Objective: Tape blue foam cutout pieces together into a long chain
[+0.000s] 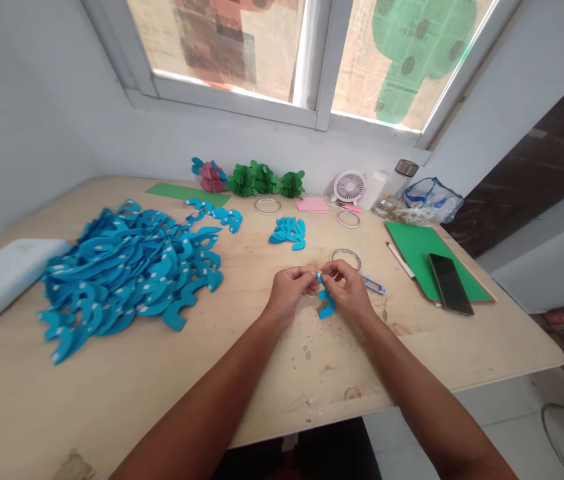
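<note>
Over the middle of the table, my left hand (291, 290) and my right hand (346, 288) meet at the fingertips. Both pinch the upper end of a wavy blue cutout (329, 307), where a small white patch shows. The cutout's lower part hangs below my right fingers. Just beyond the hands lies a thin tape roll (346, 251), and a light-blue box cutter (375, 285) rests right of my right hand. A small stack of blue cutouts (288, 231) sits farther back. To the left spreads a large heap of blue cutouts (132, 273) with white patches.
Green (265, 179) and pink (212, 177) paper figures line the wall near a small fan (349, 187) and a bottle (402, 180). Right, a phone (451, 283) lies on green sheets (412, 250) beside a pen (401, 260). A white object (7, 273) stands far left.
</note>
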A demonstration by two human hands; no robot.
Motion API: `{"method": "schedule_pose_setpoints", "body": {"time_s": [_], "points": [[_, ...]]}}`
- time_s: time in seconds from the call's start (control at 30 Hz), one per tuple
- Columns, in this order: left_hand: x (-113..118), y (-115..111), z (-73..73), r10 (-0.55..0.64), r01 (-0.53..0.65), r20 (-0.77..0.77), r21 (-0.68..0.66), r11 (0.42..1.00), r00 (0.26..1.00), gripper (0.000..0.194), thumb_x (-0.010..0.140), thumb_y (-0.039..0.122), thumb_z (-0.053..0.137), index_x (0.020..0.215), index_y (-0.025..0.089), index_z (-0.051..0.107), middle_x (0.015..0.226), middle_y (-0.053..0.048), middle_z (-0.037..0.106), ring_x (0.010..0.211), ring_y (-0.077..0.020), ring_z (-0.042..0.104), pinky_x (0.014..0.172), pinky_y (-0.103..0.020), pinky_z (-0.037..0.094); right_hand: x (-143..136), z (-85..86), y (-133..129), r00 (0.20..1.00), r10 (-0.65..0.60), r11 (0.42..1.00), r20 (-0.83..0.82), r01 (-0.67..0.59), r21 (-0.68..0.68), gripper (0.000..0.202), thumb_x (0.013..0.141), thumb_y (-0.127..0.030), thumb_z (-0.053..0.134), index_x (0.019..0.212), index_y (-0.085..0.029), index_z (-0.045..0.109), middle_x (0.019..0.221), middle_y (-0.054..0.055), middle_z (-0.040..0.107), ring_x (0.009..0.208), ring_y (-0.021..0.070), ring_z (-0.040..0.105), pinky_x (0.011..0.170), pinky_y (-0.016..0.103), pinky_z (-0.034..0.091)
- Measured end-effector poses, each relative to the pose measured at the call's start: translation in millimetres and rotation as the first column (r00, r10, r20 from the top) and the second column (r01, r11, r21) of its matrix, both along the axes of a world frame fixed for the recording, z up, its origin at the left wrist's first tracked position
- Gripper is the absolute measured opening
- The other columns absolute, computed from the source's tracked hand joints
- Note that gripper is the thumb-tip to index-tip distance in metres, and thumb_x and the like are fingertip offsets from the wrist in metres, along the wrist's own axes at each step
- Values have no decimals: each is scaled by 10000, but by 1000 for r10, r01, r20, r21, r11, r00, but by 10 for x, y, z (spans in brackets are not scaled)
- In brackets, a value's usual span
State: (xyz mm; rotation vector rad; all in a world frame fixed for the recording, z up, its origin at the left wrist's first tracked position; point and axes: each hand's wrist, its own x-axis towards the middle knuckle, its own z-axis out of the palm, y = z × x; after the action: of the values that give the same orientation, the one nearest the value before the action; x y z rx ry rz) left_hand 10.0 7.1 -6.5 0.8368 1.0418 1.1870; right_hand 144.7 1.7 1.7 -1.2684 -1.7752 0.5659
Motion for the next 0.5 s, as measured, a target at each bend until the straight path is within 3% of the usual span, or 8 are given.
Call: {"method": "schedule_pose_setpoints", "body": {"time_s": [0.5], "points": [[3,-34,76,13,-7,-80,67,998,997,86,594,217,616,572,140,647,539,-16,618,504,-110,541,524,-222,436,11,7,-3,996,13,999,92,-15,29,66,775,-211,491,770,-205,557,763,34,580,753,175,498,681,300,386]]}}
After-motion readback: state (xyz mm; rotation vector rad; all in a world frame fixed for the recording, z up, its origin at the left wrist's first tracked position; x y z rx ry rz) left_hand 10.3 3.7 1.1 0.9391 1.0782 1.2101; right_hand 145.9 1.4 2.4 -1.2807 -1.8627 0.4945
